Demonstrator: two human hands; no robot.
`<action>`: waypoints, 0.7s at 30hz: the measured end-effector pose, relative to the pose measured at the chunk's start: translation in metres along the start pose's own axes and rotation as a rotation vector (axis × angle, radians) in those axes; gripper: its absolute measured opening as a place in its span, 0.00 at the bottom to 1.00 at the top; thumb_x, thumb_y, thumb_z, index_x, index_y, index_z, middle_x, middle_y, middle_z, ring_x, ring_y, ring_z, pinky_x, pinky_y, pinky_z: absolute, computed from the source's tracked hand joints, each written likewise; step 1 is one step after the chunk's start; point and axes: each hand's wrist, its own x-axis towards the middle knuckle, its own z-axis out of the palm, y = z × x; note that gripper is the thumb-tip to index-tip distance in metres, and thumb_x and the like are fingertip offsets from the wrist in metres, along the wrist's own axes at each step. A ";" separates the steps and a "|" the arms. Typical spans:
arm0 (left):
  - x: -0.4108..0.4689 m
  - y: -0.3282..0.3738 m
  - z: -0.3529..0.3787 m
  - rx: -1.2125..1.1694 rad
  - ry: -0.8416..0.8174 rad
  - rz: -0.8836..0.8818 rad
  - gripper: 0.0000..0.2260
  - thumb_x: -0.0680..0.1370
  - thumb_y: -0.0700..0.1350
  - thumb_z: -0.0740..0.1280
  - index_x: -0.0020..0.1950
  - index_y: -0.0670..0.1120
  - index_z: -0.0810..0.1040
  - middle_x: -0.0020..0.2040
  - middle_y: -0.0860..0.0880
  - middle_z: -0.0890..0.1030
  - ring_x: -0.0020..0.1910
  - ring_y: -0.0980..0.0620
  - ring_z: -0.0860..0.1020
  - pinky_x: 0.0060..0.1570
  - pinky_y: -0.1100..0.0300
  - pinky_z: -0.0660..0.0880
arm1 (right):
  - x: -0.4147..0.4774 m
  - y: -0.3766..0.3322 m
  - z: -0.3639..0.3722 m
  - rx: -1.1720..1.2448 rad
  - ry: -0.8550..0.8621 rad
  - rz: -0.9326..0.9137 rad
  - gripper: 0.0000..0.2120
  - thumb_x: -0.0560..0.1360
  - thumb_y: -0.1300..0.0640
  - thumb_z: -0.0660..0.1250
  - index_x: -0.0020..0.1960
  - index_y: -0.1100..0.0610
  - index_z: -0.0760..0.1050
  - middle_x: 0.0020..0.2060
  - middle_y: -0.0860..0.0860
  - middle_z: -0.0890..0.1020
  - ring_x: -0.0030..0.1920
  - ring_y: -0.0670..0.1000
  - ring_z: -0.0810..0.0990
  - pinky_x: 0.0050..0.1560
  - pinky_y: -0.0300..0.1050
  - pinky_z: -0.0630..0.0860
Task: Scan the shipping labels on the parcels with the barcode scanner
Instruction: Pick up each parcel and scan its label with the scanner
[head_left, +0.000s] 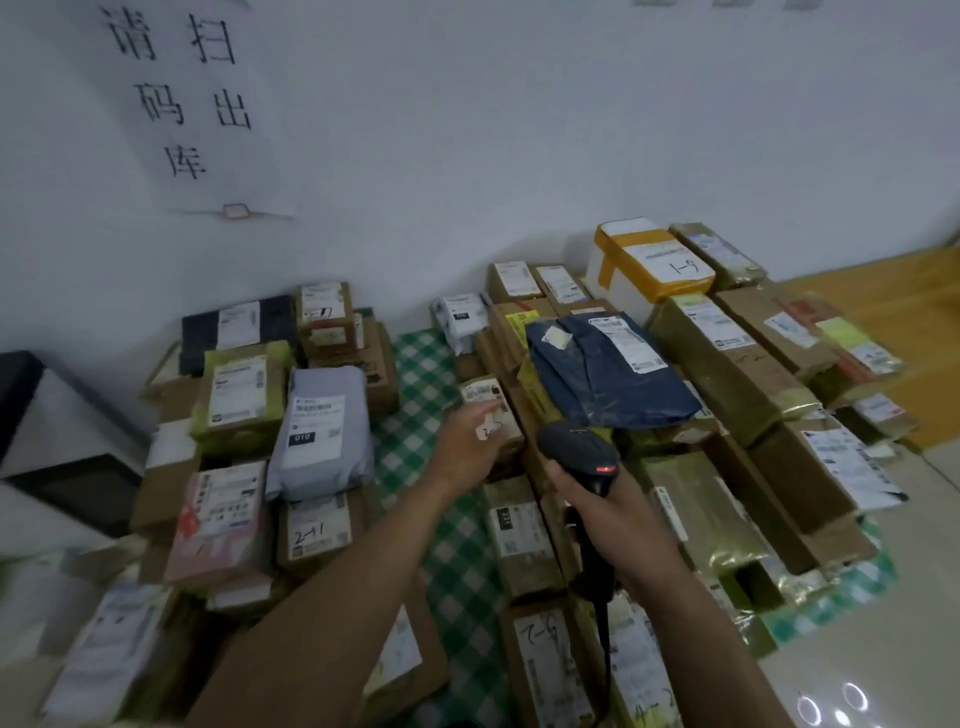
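Right hand (623, 514) clamps barcode scanner (579, 452), red light on, nose toward 12 o'clock. Left hand (462, 441) on small parcel (485, 395) at scanner's 10 o'clock, grip unclear in blur. No sign which parcels (322, 431) are scanned; likely plenty left.

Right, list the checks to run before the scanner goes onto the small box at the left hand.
1. Grip of right hand on scanner: ok.
2. The scanner's red light lit: ok.
3. Reach of left hand to the small box: ok.
4. That box's label faces up: ok.
5. Whole label uncovered by that hand: cannot tell, blurred.
6. Aim of scanner at that label: cannot tell.
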 end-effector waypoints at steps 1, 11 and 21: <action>-0.012 -0.013 -0.013 0.065 0.111 -0.012 0.16 0.81 0.46 0.70 0.69 0.49 0.80 0.67 0.53 0.79 0.64 0.54 0.78 0.67 0.54 0.75 | 0.001 -0.001 0.007 -0.006 -0.038 0.000 0.14 0.76 0.44 0.75 0.61 0.42 0.80 0.48 0.46 0.88 0.46 0.50 0.87 0.50 0.52 0.84; -0.059 -0.090 -0.125 0.488 0.584 -0.434 0.30 0.78 0.58 0.70 0.76 0.45 0.69 0.75 0.40 0.69 0.74 0.38 0.67 0.75 0.40 0.62 | 0.011 0.003 0.070 -0.056 -0.255 -0.005 0.15 0.79 0.49 0.74 0.64 0.46 0.79 0.47 0.49 0.87 0.37 0.48 0.83 0.41 0.43 0.79; -0.060 -0.079 -0.134 0.376 0.576 -0.453 0.29 0.81 0.50 0.69 0.79 0.42 0.63 0.71 0.41 0.71 0.70 0.40 0.71 0.67 0.46 0.69 | 0.011 -0.004 0.081 -0.067 -0.313 -0.032 0.14 0.80 0.52 0.72 0.65 0.47 0.77 0.47 0.50 0.86 0.33 0.45 0.81 0.36 0.38 0.77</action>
